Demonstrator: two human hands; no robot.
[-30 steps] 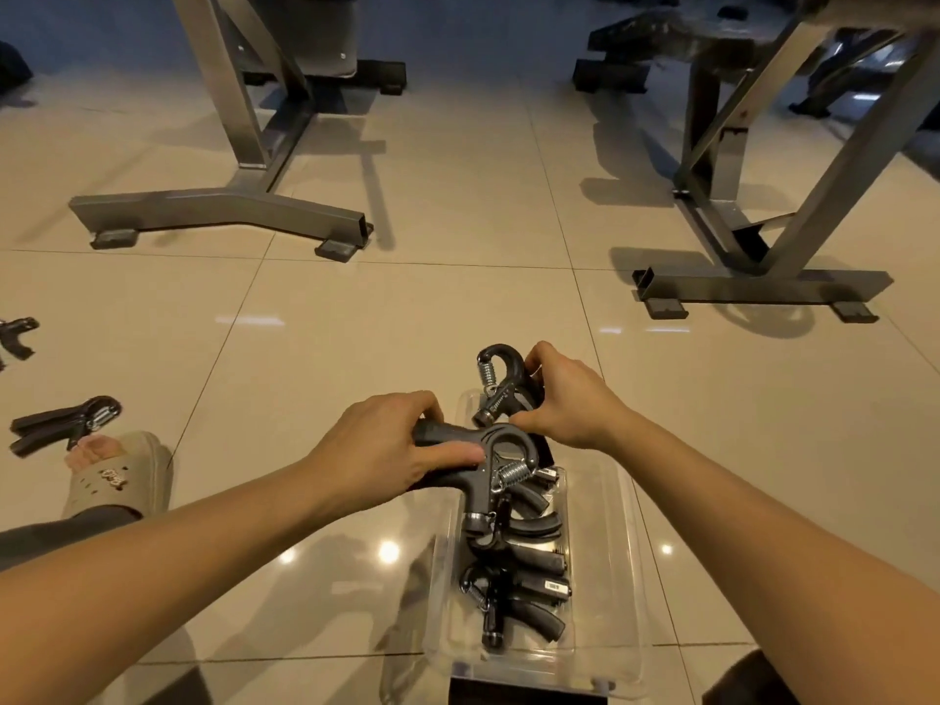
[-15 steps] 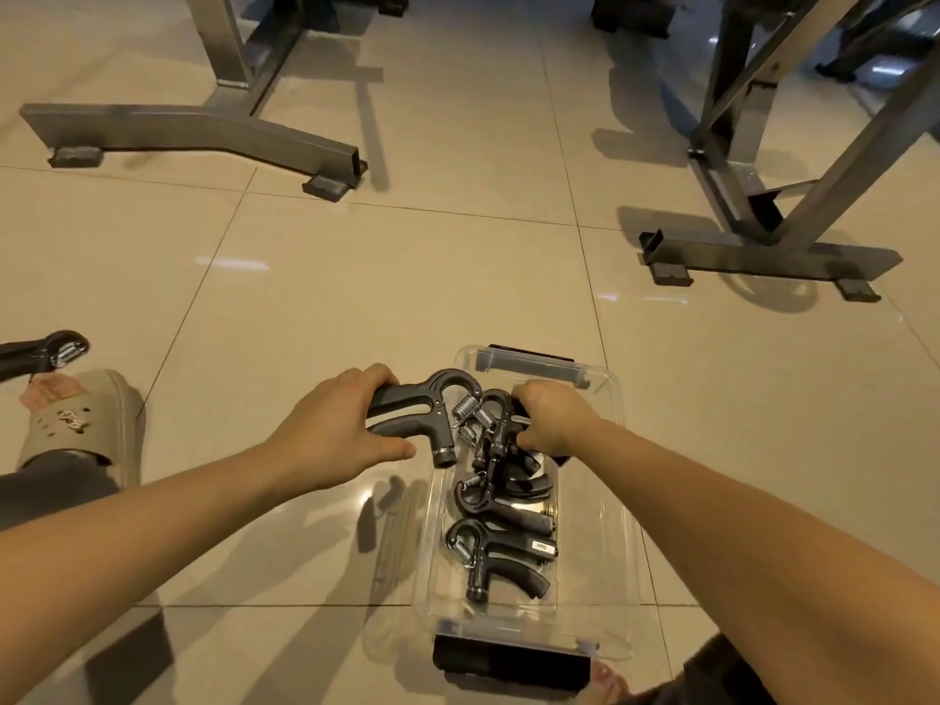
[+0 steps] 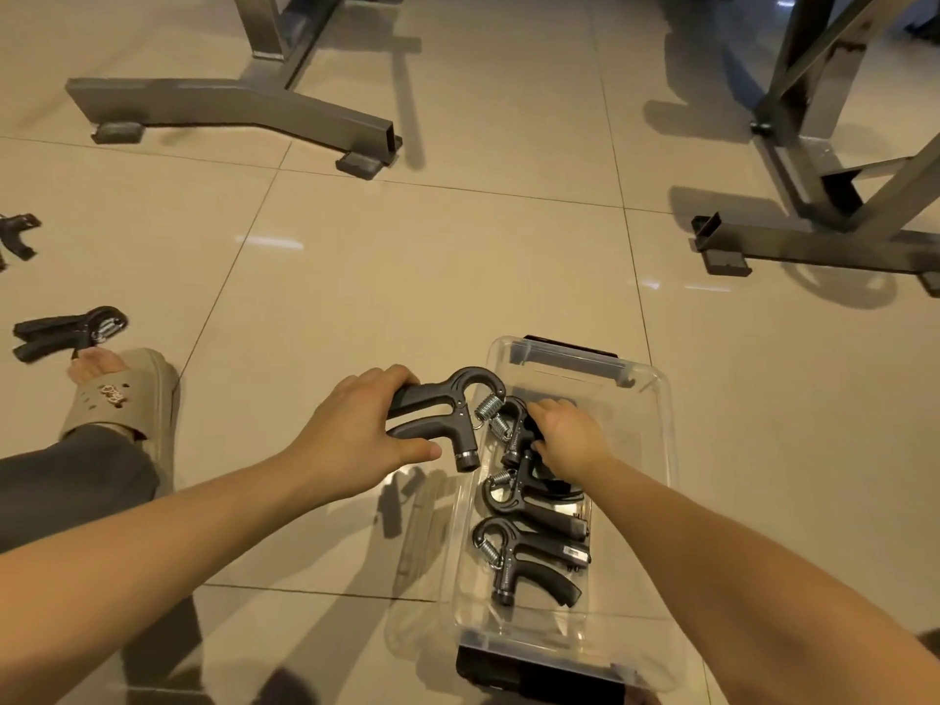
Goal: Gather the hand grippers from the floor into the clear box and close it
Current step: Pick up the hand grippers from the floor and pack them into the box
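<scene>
Left hand [image 3: 351, 440] is wrapped round a hand gripper [image 3: 437, 417], held at the clear box's [image 3: 666, 475] left rim, head pointed inward; a second gripper [image 3: 513, 432] is gripped inside by the right hand [image 3: 572, 440].

Your right hand [image 3: 569, 436] now holds its hand gripper [image 3: 512, 431] down inside the clear box [image 3: 657, 399], no longer raised. Your left hand [image 3: 356, 431] has shifted the second hand gripper [image 3: 441, 415] to the box's left rim, centre frame.

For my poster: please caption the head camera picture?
Left hand holds a hand gripper by the clear box while right hand grips a second gripper inside it.
</scene>
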